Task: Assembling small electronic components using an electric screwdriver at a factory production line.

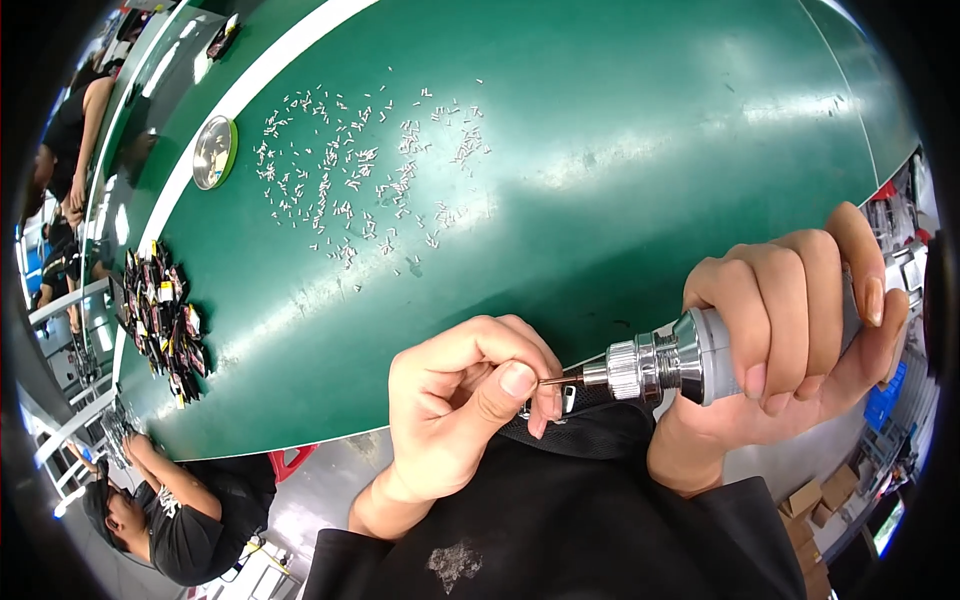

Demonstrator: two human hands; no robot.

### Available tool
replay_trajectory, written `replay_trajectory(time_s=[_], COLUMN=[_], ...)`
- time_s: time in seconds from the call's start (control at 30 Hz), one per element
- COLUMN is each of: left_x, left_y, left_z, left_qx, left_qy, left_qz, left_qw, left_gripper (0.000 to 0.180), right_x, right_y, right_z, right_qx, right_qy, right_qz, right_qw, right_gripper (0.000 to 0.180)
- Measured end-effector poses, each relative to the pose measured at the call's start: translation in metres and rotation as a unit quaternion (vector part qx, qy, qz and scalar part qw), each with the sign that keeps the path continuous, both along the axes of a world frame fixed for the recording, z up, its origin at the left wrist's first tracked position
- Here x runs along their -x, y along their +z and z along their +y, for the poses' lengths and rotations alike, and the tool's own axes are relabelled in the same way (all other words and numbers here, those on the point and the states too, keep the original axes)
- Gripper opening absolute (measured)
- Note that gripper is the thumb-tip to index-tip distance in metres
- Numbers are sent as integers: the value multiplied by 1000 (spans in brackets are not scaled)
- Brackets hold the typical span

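My right hand [790, 320] is wrapped round the grey body of an electric screwdriver [655, 366], its silver collar facing left. A thin bit [562, 379] sticks out of the collar. Thumb and forefinger of my left hand [465, 400] are pinched at the bit's tip; whether a small part sits between them is hidden. Both hands are above the near edge of the green table [620, 240]. Farther off, many tiny whitish pin-like pieces [365, 160] lie scattered over the tabletop.
A round metal dish with a green rim [215, 153] stands at the far left. Below it is a pile of small dark parts with yellow and white tags [162, 310]. A co-worker [165, 510] sits at lower left, and cardboard boxes [820, 495] stand at lower right.
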State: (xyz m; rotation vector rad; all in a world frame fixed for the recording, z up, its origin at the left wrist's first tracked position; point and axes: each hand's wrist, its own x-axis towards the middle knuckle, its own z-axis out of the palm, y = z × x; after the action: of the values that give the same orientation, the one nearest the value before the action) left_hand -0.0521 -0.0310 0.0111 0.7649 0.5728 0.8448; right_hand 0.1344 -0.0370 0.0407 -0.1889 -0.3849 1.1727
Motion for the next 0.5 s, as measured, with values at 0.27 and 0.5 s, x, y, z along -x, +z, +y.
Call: replay_trajectory(time_s=[0.27, 0.5], left_x=[-7, -15], left_y=[-3, -7], left_z=[-7, -2], left_qx=[-291, -250], left_qy=[86, 40], left_qz=[267, 253], left_qw=[915, 934], left_gripper=[16, 8], right_x=[-3, -12], right_y=[-6, -25], right_z=[-5, 0], right_qx=[-1, -19], right_qy=[-8, 28], right_qz=[-78, -16], right_qw=[997, 999], right_gripper=[18, 20])
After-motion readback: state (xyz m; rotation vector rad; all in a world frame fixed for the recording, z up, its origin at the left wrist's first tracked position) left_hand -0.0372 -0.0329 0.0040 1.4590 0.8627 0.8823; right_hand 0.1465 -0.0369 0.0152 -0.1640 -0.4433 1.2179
